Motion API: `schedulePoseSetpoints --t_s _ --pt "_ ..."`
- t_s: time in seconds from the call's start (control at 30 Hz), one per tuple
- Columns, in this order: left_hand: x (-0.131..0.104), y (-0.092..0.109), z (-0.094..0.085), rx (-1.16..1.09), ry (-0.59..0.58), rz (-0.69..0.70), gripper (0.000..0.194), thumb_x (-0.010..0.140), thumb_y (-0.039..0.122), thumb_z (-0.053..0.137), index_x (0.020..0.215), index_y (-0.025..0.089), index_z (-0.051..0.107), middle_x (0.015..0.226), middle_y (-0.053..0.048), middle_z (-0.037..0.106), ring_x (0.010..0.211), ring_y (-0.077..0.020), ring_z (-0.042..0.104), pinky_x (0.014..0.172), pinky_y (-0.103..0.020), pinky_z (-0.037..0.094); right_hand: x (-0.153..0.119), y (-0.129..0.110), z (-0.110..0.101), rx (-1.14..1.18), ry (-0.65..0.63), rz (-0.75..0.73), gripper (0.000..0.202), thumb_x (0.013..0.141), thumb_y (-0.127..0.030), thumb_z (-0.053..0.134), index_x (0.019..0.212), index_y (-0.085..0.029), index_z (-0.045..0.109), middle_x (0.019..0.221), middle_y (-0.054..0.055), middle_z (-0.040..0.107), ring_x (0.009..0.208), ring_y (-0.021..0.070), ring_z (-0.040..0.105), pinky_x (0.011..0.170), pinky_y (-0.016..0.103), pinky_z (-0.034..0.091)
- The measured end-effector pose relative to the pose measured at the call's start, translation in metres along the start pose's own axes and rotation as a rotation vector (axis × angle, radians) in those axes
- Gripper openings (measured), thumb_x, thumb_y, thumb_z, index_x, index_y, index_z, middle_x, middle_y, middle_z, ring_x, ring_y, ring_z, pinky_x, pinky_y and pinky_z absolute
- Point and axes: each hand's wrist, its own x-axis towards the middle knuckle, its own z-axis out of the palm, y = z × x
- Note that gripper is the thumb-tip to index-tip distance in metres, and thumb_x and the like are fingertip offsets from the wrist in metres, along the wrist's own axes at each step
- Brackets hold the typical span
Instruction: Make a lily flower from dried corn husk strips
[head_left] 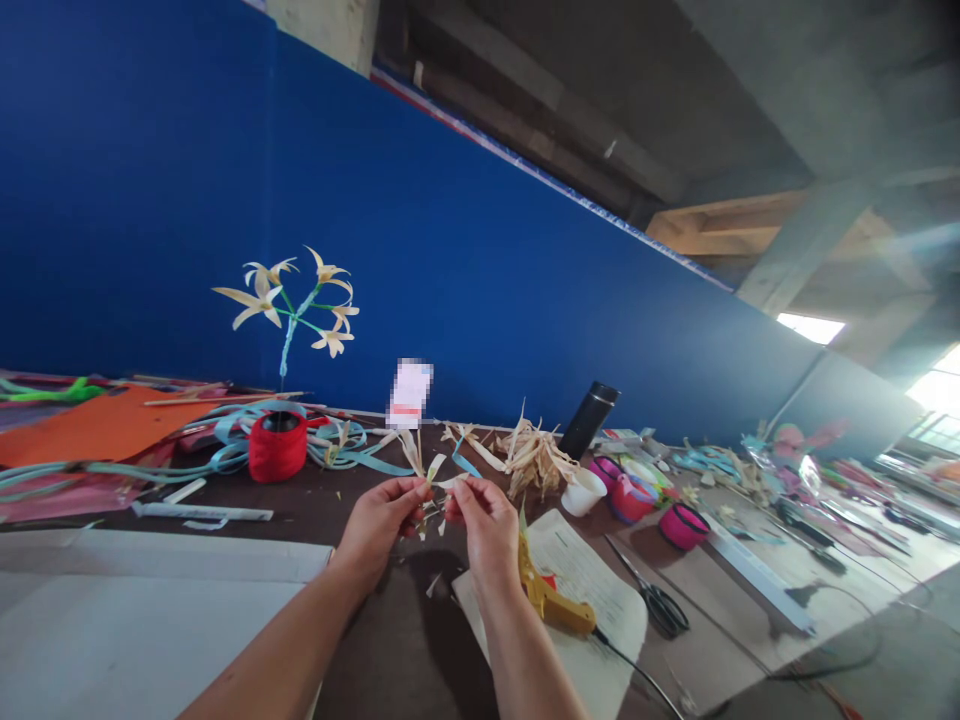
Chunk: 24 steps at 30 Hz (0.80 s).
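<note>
Flower [434, 466], pale, pinched in the person's left hand [384, 518]; right hand [489, 522] gripping a petal [448, 482]. Left of flower, red spool [276, 452]; right, glue gun [562, 608].

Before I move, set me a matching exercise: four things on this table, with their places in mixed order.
1. Black-handled metal scissors
2. Pale, thin petal-like strips
3. Red round spool
4. Yellow plastic glue gun

A. Pinched in the left hand and right hand
B. Over the white printed paper sheet
C. Left of both hands, beside pale-blue flat cords
D. Just right of the paper sheet

Pairs: 1-D; 2-A; 3-C; 4-B
</note>
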Motion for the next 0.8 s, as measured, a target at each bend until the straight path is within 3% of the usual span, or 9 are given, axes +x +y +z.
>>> schedulePoseSetpoints --t_s 0.23,0.43,0.8 --pt "-0.0037 0.0014 0.0030 0.002 -0.029 -0.016 0.032 0.059 0.038 0.074 0.076 0.012 0.065 0.054 0.003 0.057 0.046 -0.0062 0.047 0.045 -0.016 0.034 -0.0013 -0.0006 -0.0006 0.049 -0.013 0.068 0.029 0.071 -0.042 0.066 0.081 -0.015 0.065 0.079 0.005 0.070 0.053 0.0119 0.060 0.048 0.021 0.051" --pt "-0.0030 0.0008 0.0027 -0.018 -0.019 -0.004 0.032 0.057 0.039 0.075 0.073 0.013 0.066 0.055 0.002 0.058 0.047 -0.0063 0.048 0.044 -0.016 0.035 -0.0016 -0.0030 -0.0003 0.137 -0.002 0.155 0.027 0.068 -0.039 0.069 0.077 -0.014 0.064 0.073 0.005 0.070 0.046 0.0083 0.056 0.039 0.016 0.043" --pt "-0.0047 0.0011 0.0036 0.018 -0.053 0.022 0.030 0.060 0.039 0.073 0.073 0.013 0.066 0.057 0.002 0.058 0.048 -0.0056 0.047 0.044 -0.015 0.034 0.0004 -0.0006 -0.0008 0.058 -0.007 0.092 0.027 0.069 -0.038 0.067 0.079 -0.013 0.062 0.070 0.004 0.069 0.042 0.0067 0.054 0.037 0.015 0.041"
